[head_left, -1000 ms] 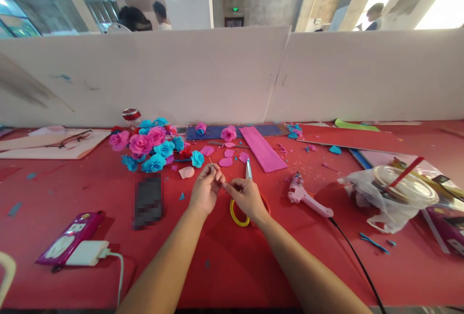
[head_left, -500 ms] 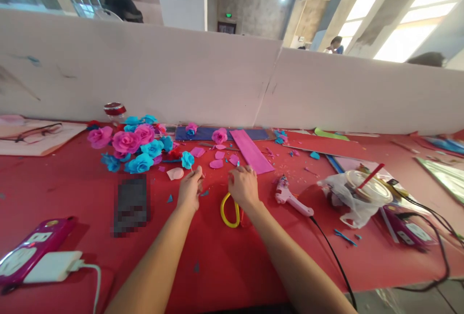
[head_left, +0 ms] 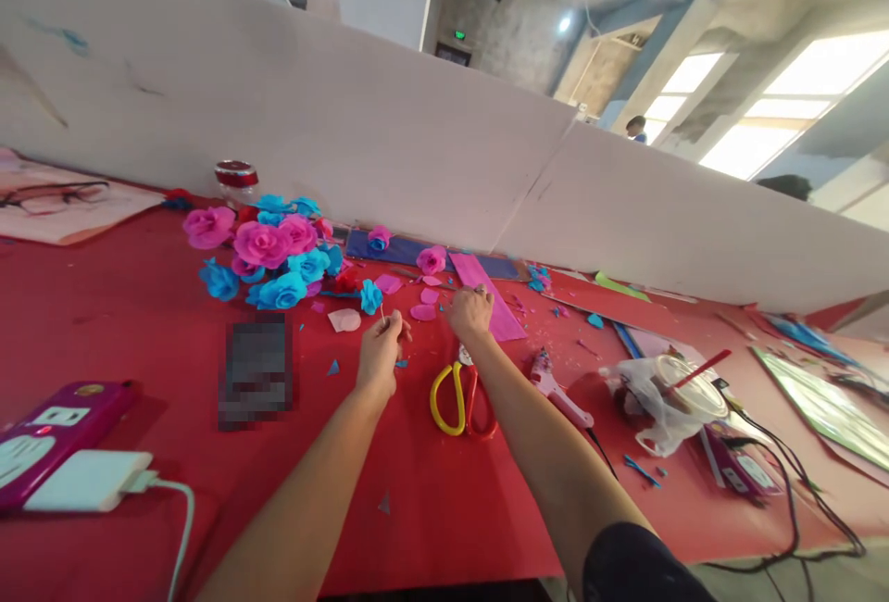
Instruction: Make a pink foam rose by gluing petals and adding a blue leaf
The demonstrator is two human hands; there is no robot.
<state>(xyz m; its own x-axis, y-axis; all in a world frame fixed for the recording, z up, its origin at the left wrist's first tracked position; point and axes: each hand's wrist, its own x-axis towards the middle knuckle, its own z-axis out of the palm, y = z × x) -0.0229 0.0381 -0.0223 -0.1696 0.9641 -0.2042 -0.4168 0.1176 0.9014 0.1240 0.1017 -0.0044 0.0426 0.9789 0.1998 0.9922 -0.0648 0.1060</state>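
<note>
My left hand (head_left: 381,354) is closed, pinching the thin pale stem of a small blue paper flower (head_left: 370,296), whose bloom stands up above the fingertips. My right hand (head_left: 472,313) is over the lower left edge of a pink paper strip (head_left: 501,317). Its fingers are curled down, and what they hold, if anything, is hidden. Loose pink petals (head_left: 423,312) lie just left of it. Below the right wrist are scissors (head_left: 448,401) with one yellow and one red handle, partly covered by the forearm. A pale pink petal (head_left: 344,319) lies left of my left hand.
A bunch of pink and blue paper flowers (head_left: 264,244) lies at the back left, near a red-lidded jar (head_left: 236,178). A pink glue gun (head_left: 559,395), a bagged cup (head_left: 684,384) and power strips (head_left: 66,417) flank my arms. A white partition (head_left: 389,120) borders the table.
My right hand has moved forward from beside the scissors onto the pink strip's edge, uncovering more of the scissors. My left hand still holds the blue flower. The view has tilted.
</note>
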